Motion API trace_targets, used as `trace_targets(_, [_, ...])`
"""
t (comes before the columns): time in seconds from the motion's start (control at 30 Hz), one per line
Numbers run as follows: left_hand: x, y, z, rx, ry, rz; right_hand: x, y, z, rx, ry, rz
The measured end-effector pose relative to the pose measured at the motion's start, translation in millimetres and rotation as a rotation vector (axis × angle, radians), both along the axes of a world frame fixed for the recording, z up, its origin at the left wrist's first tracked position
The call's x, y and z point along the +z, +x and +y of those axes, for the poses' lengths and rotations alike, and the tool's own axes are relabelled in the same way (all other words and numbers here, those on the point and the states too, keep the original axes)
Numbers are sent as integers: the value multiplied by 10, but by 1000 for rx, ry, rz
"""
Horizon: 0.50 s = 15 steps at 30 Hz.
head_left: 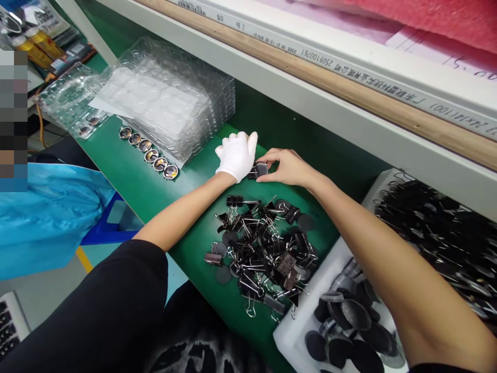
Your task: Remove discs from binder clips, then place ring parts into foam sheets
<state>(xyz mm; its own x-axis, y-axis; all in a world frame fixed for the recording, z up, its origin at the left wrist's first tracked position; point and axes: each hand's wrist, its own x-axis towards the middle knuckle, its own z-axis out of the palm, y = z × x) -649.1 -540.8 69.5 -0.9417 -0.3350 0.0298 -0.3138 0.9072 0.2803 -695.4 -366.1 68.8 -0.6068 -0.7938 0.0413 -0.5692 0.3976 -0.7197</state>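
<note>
My left hand (236, 156), in a white glove, is closed with its fingers curled. Whatever it grips is hidden behind the glove. Against its right side is a black binder clip (253, 171). My bare right hand (287, 167) pinches a dark grey round disc (262, 168) between thumb and fingers, right by that clip. Nearer to me lies a loose pile of black binder clips (267, 233) with wire handles, several of them mixed with dark discs (223, 274). A few clips in the pile look brownish.
Clear plastic trays (166, 98) are stacked at the back left, beside a row of several shiny round parts (151, 155). A white foam box (287, 331) at right holds discs and many clips. A shelf beam (272, 77) crosses above. Blue cloth (50, 217) hangs at left.
</note>
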Motion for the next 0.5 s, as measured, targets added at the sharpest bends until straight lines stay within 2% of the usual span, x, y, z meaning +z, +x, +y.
trace_targets(0.13, [-22,-16,-5,-4,35,20,-26,20,-43,-30,38,-17])
trace_targets(0.23, [-2,-19,-41,-29,77,58,17,65,-62,-91,71,-57])
trace_targets(0.3, [67,15,-87,-71,129,115,119,128,4,-166,119,-49])
trace_targets(0.4, [229,162,-173,-203,170,191,353,323,271,-233,263,10])
trace_targets(0.5, [337,366,-240,-320,80,99,537,642,590,-86,356,-44])
